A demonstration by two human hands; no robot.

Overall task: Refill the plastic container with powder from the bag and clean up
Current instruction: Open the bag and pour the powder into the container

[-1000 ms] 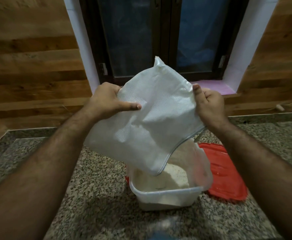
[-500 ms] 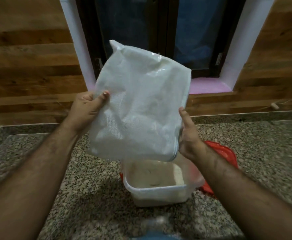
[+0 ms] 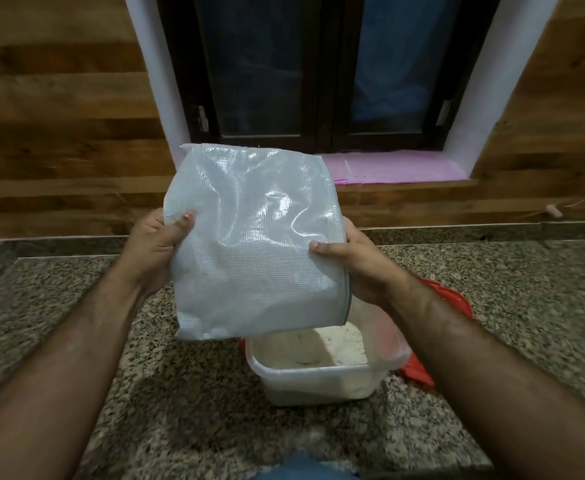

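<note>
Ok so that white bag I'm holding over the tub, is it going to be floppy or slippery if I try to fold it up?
Probably floppy: the bag creases and sags between the left hand and right hand. It looks light and nearly empty, with its sides collapsed. Its glossy woven surface may be somewhat slippery, so pinch it firmly. Leftover powder could spill beside the plastic container.

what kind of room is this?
Likely a home kitchen: a speckled stone counter under a window, with an open food container of white powder on it.
</note>
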